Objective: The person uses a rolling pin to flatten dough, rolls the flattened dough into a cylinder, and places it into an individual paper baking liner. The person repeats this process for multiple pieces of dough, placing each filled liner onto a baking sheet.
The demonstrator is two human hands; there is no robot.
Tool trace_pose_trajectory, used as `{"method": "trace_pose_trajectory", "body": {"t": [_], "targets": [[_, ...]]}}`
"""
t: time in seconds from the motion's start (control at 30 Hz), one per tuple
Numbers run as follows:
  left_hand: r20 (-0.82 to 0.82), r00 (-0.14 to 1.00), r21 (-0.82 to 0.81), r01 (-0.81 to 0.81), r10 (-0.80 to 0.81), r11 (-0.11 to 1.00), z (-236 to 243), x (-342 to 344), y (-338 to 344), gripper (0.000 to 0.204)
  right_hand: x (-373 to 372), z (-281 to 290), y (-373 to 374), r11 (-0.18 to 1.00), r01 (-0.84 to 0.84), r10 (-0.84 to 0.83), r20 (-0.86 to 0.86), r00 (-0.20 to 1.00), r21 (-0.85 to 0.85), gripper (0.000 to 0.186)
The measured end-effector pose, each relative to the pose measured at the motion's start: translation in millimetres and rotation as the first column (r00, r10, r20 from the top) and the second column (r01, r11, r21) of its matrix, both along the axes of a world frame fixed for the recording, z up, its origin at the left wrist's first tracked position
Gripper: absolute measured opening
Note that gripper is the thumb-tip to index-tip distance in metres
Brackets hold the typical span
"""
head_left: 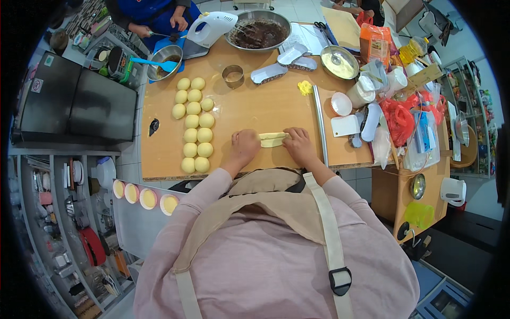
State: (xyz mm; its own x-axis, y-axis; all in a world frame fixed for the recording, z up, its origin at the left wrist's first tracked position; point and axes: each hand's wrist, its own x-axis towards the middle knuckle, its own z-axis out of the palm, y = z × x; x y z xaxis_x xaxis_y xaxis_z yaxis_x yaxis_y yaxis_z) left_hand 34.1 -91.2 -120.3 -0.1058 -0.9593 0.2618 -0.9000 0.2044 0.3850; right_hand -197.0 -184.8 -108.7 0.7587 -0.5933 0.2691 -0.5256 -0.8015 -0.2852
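On the wooden table [255, 109], near its front edge: a roll of dough [272, 139], between the left hand [244, 147] and the right hand [297, 144], both touching it. Left of the hands, dough balls [193, 123] in two rows running from front to back. Right of the right hand, a long metal rod [320, 125] lying front to back. Behind the roll, a ring cutter [232, 75]; farther back, a large mixing bowl [258, 30], with a hand mixer [211, 29] to its left. At the far left corner, a smaller bowl [165, 55] holding a spatula [153, 63] (another person's hands just behind it). Along the right side, a crowd of cups, bags and bottles, hard to separate. Below the table's front left corner, a tray [130, 223] with filled tart cases [144, 195].
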Motion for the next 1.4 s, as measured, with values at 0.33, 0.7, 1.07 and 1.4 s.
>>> {"method": "trace_pose_trajectory", "body": {"t": [0.33,0.7,1.07,1.4], "targets": [[-0.194,0.921,0.094,-0.326,0.339,0.941,-22,2,-12,0.013,15,-15,-14,0.874,0.349,-0.398,0.087,0.913,0.338,0.011],[-0.152,0.977,0.121,-0.131,0.149,0.984,-4,24,5,0.046,-31,-29,-28,0.827,0.156,-0.304,0.195,0.932,0.541,0.039],[-0.316,0.904,0.148,-0.252,0.287,0.956,-33,25,-6,0.015,-13,-39,-40,0.756,0.250,-0.374,0.085,0.924,0.605,0.029],[-0.211,0.957,0.071,-0.190,0.201,0.979,-20,8,-14,0.025,-3,-25,-27,0.828,0.313,-0.365,0.024,0.931,0.465,0.031]]}}
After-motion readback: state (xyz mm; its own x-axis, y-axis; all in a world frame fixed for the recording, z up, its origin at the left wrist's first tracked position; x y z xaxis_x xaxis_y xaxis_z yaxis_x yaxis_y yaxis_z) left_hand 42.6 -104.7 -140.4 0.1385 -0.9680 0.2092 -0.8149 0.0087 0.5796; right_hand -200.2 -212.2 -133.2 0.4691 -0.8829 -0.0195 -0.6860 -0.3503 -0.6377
